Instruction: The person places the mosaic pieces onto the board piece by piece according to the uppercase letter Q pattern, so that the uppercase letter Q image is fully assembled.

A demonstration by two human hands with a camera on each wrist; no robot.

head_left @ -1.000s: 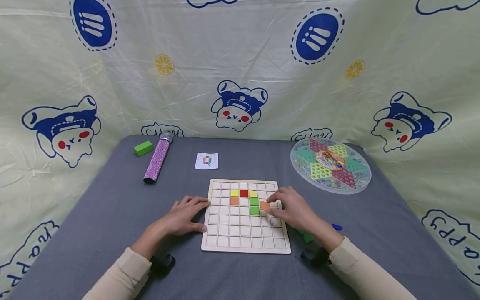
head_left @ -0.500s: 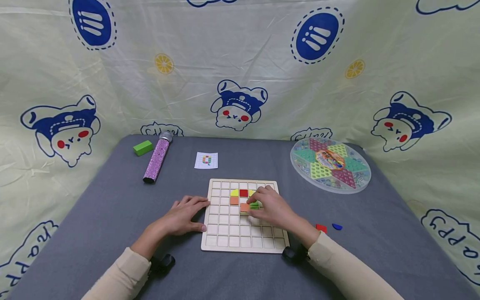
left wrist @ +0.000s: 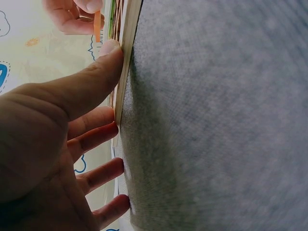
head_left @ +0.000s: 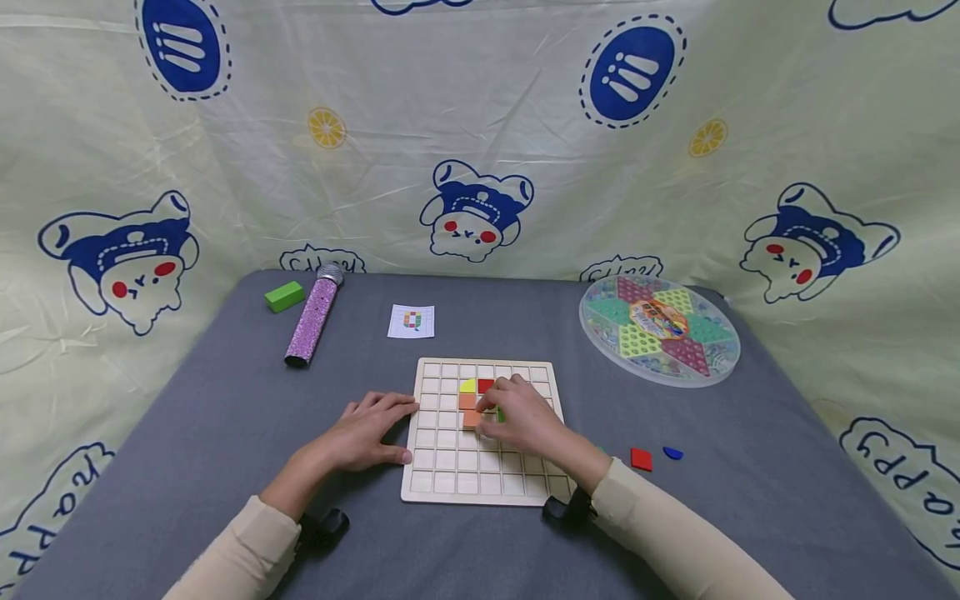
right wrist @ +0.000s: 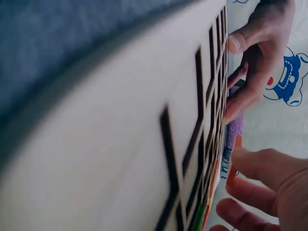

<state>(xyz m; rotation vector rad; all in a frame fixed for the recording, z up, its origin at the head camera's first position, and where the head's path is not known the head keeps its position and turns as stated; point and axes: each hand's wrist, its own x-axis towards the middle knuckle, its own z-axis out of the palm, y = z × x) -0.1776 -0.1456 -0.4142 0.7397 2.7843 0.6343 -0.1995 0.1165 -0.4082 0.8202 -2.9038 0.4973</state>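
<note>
r hand (head_left: 522, 419) pinches the held tile (head_left: 469, 421), an orange one, btwn thumb and fingertip; the gap of the grip is no wider than the tile needs. this tile is above the board (head_left: 447, 461), on the l side of the fingertips, and both wrist views show some air btwn it and the grid, so it is not yet down. it lies approx flat, face parallel to the board; it looks square, so there is no long axis to speak of. in the head view it is just on the person's side of the set orange tile (head_left: 467, 402), approx same column; if the two touch, i cannot tell

l hand (head_left: 366, 435) is farther from it, has no tile, fingers relaxed; its thumb and at least one finger touch the l edge of the board

the board is a shallow grid w/ many bare cells. also in cells: yellow tile (head_left: 468, 386), red tile (head_left: 484, 385) beside it, and green tile (head_left: 500, 414), mostly hidden by r hand; what else is under there, cannot tell. round box (head_left: 660, 329) is far r, well apart; contents too small to tell. loose, r of the board: red square (head_left: 641, 459) and blue piece (head_left: 672, 453)
</note>
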